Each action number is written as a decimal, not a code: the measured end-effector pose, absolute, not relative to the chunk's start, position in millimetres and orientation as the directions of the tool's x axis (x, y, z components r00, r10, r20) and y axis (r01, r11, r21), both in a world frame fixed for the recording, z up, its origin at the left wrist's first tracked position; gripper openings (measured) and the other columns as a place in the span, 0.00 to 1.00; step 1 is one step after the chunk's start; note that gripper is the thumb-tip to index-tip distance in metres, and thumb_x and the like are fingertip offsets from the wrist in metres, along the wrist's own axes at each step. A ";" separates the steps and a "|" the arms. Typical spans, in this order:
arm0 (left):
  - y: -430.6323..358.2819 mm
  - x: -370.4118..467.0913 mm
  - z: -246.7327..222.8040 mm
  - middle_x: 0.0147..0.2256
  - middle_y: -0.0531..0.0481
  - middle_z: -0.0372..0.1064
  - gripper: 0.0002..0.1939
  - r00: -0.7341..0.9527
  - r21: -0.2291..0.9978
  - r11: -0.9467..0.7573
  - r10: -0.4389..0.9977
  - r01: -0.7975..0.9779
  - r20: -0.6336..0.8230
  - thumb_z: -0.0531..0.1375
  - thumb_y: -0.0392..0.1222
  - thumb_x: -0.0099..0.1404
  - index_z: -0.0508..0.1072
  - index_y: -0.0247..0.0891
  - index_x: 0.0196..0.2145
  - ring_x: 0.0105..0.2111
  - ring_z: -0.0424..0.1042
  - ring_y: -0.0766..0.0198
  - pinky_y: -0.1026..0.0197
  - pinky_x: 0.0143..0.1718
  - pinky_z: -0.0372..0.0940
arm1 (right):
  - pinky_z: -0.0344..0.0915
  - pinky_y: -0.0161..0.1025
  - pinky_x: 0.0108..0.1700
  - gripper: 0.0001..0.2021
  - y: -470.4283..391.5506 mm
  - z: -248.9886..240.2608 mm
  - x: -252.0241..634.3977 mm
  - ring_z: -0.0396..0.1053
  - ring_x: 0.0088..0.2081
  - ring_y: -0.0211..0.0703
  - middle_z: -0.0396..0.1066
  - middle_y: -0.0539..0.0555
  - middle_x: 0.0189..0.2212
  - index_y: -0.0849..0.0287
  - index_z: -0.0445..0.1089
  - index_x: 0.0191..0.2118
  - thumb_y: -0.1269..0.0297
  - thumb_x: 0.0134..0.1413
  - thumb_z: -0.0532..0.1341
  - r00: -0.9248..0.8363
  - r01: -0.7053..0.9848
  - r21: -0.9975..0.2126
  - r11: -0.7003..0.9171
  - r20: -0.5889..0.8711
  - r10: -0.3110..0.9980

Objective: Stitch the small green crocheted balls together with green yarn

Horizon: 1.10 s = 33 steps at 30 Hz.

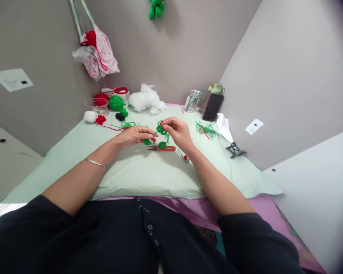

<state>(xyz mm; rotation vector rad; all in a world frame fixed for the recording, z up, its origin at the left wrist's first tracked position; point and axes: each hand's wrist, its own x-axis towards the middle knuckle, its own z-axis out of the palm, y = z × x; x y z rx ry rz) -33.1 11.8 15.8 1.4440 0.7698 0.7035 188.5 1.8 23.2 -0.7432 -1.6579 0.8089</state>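
My left hand (134, 137) is closed at the fingertips on a small green crochet piece (147, 142) with red and white on it. In a pinch, my right hand (178, 133) grips another green crochet piece (161, 129) with a red bit at its top. Green yarn seems to run between the two pieces. Just below them, a round green crochet piece (162, 145) rests by the orange-handled thread snips (168, 148), which lie on the pale green cloth. Right of the snips, under my right wrist, is a small red, white and green piece (186, 158).
Green yarn scraps (206, 130) lie to the right, near a phone (213, 107) leaning on a bottle (217, 88). Behind my hands are white stuffing (145, 99), a green yarn ball (116, 102) and a clear jar (192, 101). A black stand (234, 150) sits at the right.
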 end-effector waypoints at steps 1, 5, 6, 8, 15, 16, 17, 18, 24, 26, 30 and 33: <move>11.8 -33.2 15.9 0.39 0.44 0.79 0.19 0.586 0.999 0.014 0.809 0.039 -0.035 0.72 0.51 0.54 0.83 0.39 0.41 0.39 0.75 0.60 0.58 0.45 0.67 | 0.68 0.41 0.42 0.20 1.7 22.7 188.3 0.69 0.36 0.41 0.73 0.54 0.35 0.57 0.72 0.33 0.43 0.50 0.68 -0.215 0.062 -0.828 0.558 0.535 0.817; 13.1 -33.4 14.2 0.41 0.44 0.79 0.18 0.585 0.999 0.000 0.811 0.038 -0.022 0.71 0.50 0.56 0.83 0.38 0.41 0.38 0.74 0.62 0.59 0.42 0.66 | 0.69 0.41 0.41 0.18 4.0 18.2 188.4 0.70 0.34 0.40 0.74 0.53 0.32 0.58 0.72 0.32 0.47 0.48 0.69 -0.298 0.042 -0.894 0.446 0.415 0.860; 13.5 -33.3 13.6 0.41 0.43 0.79 0.18 0.579 0.999 0.000 0.815 0.035 -0.020 0.71 0.50 0.56 0.83 0.38 0.41 0.38 0.74 0.61 0.59 0.42 0.66 | 0.69 0.40 0.41 0.17 4.9 17.3 188.9 0.70 0.33 0.40 0.74 0.52 0.31 0.59 0.73 0.32 0.49 0.47 0.70 -0.303 0.045 -0.908 0.416 0.384 0.872; 13.9 -32.9 12.8 0.43 0.42 0.79 0.18 0.561 1.000 0.012 0.828 0.028 -0.025 0.72 0.50 0.55 0.83 0.38 0.41 0.39 0.74 0.60 0.58 0.43 0.67 | 0.68 0.38 0.38 0.16 6.7 16.9 190.6 0.69 0.32 0.38 0.73 0.51 0.29 0.59 0.74 0.32 0.52 0.45 0.71 -0.253 0.051 -0.925 0.376 0.352 0.901; 14.4 -31.0 11.9 0.44 0.42 0.80 0.19 0.537 0.998 0.057 0.842 0.010 -0.054 0.73 0.49 0.53 0.83 0.38 0.41 0.41 0.76 0.58 0.57 0.46 0.68 | 0.63 0.34 0.29 0.15 3.7 26.7 194.2 0.62 0.25 0.33 0.67 0.46 0.23 0.60 0.73 0.32 0.55 0.42 0.72 -0.195 -0.087 -0.961 0.262 0.274 0.942; 14.6 -31.0 11.6 0.44 0.42 0.80 0.19 0.537 0.998 0.059 0.842 0.012 -0.056 0.73 0.49 0.53 0.83 0.38 0.42 0.41 0.76 0.59 0.57 0.46 0.68 | 0.64 0.34 0.29 0.16 2.0 27.9 193.1 0.63 0.24 0.33 0.68 0.46 0.23 0.60 0.72 0.33 0.55 0.42 0.72 -0.216 -0.106 -0.960 0.259 0.276 0.936; 14.7 -31.1 11.3 0.43 0.42 0.80 0.19 0.539 0.998 0.060 0.841 0.011 -0.056 0.73 0.48 0.54 0.83 0.38 0.42 0.40 0.75 0.59 0.57 0.45 0.68 | 0.64 0.34 0.29 0.16 0.2 28.8 191.8 0.64 0.25 0.33 0.69 0.47 0.23 0.59 0.72 0.34 0.55 0.42 0.72 -0.236 -0.114 -0.959 0.261 0.281 0.930; 14.8 -31.1 11.0 0.43 0.42 0.80 0.19 0.542 0.998 0.059 0.839 0.008 -0.054 0.73 0.48 0.54 0.83 0.37 0.42 0.40 0.75 0.59 0.58 0.45 0.68 | 0.65 0.34 0.29 0.16 -1.5 29.3 190.5 0.66 0.25 0.34 0.71 0.47 0.24 0.59 0.71 0.34 0.55 0.42 0.72 -0.254 -0.113 -0.958 0.264 0.285 0.924; 13.7 -29.8 11.9 0.40 0.44 0.80 0.18 0.532 0.999 0.037 0.846 0.007 -0.035 0.72 0.48 0.54 0.83 0.38 0.41 0.38 0.75 0.61 0.57 0.45 0.67 | 0.66 0.36 0.31 0.18 -4.5 27.4 187.2 0.68 0.27 0.36 0.76 0.52 0.28 0.59 0.73 0.35 0.50 0.46 0.70 -0.305 -0.080 -0.954 0.288 0.298 0.904; 13.1 -28.9 12.9 0.40 0.44 0.80 0.18 0.525 0.999 0.042 0.850 0.009 -0.040 0.72 0.48 0.53 0.83 0.37 0.40 0.38 0.75 0.60 0.57 0.46 0.67 | 0.64 0.35 0.29 0.18 -2.7 25.8 188.0 0.65 0.25 0.35 0.75 0.51 0.27 0.59 0.74 0.35 0.49 0.47 0.70 -0.294 -0.073 -0.947 0.314 0.321 0.900; 12.9 -28.0 13.0 0.40 0.43 0.80 0.19 0.520 0.999 0.052 0.853 0.000 -0.045 0.73 0.49 0.52 0.83 0.37 0.40 0.39 0.75 0.59 0.55 0.46 0.68 | 0.60 0.35 0.27 0.18 0.4 22.8 188.5 0.60 0.24 0.33 0.70 0.49 0.25 0.59 0.75 0.33 0.48 0.47 0.70 -0.289 0.009 -0.931 0.365 0.347 0.892; 14.1 -28.6 10.9 0.40 0.43 0.80 0.20 0.529 0.999 0.050 0.848 -0.004 -0.041 0.73 0.50 0.51 0.83 0.38 0.40 0.40 0.76 0.58 0.55 0.47 0.68 | 0.57 0.35 0.27 0.17 0.8 21.0 187.6 0.59 0.24 0.34 0.68 0.48 0.24 0.59 0.75 0.32 0.49 0.48 0.69 -0.304 0.063 -0.915 0.398 0.363 0.881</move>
